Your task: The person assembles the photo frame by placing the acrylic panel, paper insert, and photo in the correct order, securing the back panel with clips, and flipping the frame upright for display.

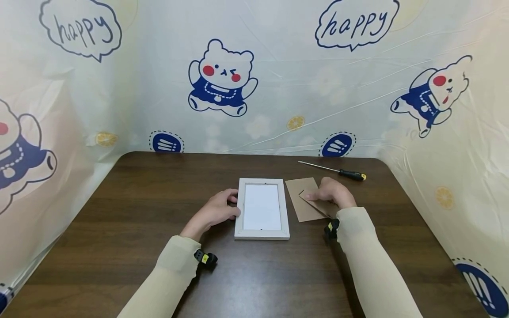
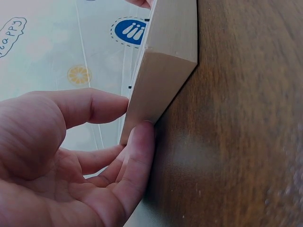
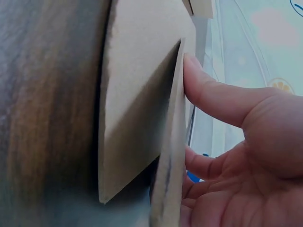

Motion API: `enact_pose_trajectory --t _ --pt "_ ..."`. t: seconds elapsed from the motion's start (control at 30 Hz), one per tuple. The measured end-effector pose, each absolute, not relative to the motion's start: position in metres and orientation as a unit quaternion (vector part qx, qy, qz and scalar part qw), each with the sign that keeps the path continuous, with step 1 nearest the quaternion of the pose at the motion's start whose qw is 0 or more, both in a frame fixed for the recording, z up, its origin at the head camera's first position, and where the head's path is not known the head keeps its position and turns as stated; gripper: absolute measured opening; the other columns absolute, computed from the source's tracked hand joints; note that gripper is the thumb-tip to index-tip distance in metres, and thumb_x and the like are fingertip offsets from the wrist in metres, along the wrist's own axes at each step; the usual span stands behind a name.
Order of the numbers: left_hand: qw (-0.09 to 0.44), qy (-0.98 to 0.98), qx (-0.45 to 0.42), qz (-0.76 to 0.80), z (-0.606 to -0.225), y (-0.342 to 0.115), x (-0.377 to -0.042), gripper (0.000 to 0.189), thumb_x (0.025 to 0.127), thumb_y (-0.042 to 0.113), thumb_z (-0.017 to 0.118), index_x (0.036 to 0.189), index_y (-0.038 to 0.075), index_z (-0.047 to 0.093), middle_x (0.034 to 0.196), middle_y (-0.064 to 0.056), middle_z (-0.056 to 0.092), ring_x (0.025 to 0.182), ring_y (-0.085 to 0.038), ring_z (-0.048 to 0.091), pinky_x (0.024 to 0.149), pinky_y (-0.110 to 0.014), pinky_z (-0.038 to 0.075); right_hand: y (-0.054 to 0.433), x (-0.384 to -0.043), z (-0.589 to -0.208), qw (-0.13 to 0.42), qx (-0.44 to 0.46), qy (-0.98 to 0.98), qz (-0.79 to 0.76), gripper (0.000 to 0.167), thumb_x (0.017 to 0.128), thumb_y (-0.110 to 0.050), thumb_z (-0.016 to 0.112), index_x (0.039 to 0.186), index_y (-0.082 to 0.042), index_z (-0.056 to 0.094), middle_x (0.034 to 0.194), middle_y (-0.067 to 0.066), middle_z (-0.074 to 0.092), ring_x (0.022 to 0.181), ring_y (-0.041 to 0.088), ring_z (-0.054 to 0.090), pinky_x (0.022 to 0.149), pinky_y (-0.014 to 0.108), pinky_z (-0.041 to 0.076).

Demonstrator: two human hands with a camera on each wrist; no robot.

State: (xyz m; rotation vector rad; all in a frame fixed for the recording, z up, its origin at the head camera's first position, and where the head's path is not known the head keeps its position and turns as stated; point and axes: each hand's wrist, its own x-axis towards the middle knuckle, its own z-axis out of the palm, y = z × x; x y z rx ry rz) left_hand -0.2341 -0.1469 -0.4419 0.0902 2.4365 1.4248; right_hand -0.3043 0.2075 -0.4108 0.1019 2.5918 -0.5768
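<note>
A white picture frame (image 1: pixel 263 236) lies flat on the table, a white sheet (image 1: pixel 262 206) showing inside its border. At its left edge is my left hand (image 1: pixel 218 209), with the thumb at the top face and a bent finger against the side (image 2: pixel 156 90). To the frame's right lies a brown backing board (image 1: pixel 300 187) with its stand flap (image 3: pixel 173 127) tilted up. My right hand (image 1: pixel 333 192) holds the board at this flap, the thumb (image 3: pixel 213 92) against the flap's outer face. The other fingers are curled and partly hidden behind the flap.
Behind the board, near the table's far right edge, lies a screwdriver (image 1: pixel 351 175) with a black and yellow handle. A printed curtain (image 1: pixel 278 88) surrounds the dark wooden table (image 1: pixel 131 212) at the back and sides.
</note>
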Motion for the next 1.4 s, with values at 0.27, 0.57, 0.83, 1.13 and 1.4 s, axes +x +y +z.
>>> enact_pose_trajectory --t 0.27,0.57,0.83,1.13,1.4 --pt "0.158 0.852 0.031 0.498 -0.443 -0.146 -0.235 0.071 0.089 0.002 0.071 0.156 0.0 0.046 0.133 -0.021 0.057 0.096 -0.027 0.067 0.085 -0.037 0.063 0.211 -0.304 -0.406 0.25 0.035 0.943 -0.215 0.079 0.096 -0.044 0.077 0.14 0.017 0.05 0.12 0.024 0.061 0.104 0.035 0.057 0.095 0.048 0.052" --pt "0.158 0.855 0.026 0.493 -0.443 -0.146 -0.236 0.071 0.09 0.002 0.071 0.156 0.001 0.046 0.135 -0.021 0.057 0.095 -0.025 0.068 0.085 -0.037 0.063 0.219 -0.303 -0.412 0.219 0.006 0.945 -0.242 0.05 0.095 -0.046 0.078 0.092 0.003 0.069 0.079 0.006 0.054 0.077 0.022 0.053 0.067 0.032 0.042" --pt "0.163 0.857 0.024 0.487 -0.442 -0.146 -0.236 0.071 0.091 0.003 0.072 0.157 0.002 0.045 0.135 -0.02 0.057 0.092 -0.024 0.069 0.085 -0.037 0.063 0.231 -0.3 -0.42 0.18 0.014 0.936 -0.303 0.057 0.096 -0.045 0.078 0.116 0.005 0.06 0.102 0.015 0.06 0.092 0.027 0.058 0.075 0.034 0.049" --pt "0.168 0.857 0.021 0.486 -0.44 -0.146 -0.234 0.072 0.092 0.005 0.073 0.158 0.002 0.044 0.137 -0.02 0.057 0.09 -0.024 0.07 0.086 -0.038 0.062 0.243 -0.298 -0.424 0.195 -0.01 0.916 -0.351 0.051 0.103 -0.034 0.071 0.129 0.008 0.057 0.114 0.017 0.06 0.1 0.026 0.058 0.083 0.034 0.049" --pt "0.163 0.859 0.022 0.485 -0.441 -0.146 -0.235 0.072 0.091 0.005 0.073 0.157 0.002 0.045 0.137 -0.02 0.057 0.09 -0.024 0.071 0.086 -0.038 0.063 0.248 -0.299 -0.426 0.21 -0.018 0.902 -0.377 0.052 0.105 -0.031 0.067 0.137 0.008 0.054 0.121 0.019 0.059 0.105 0.028 0.057 0.089 0.036 0.049"
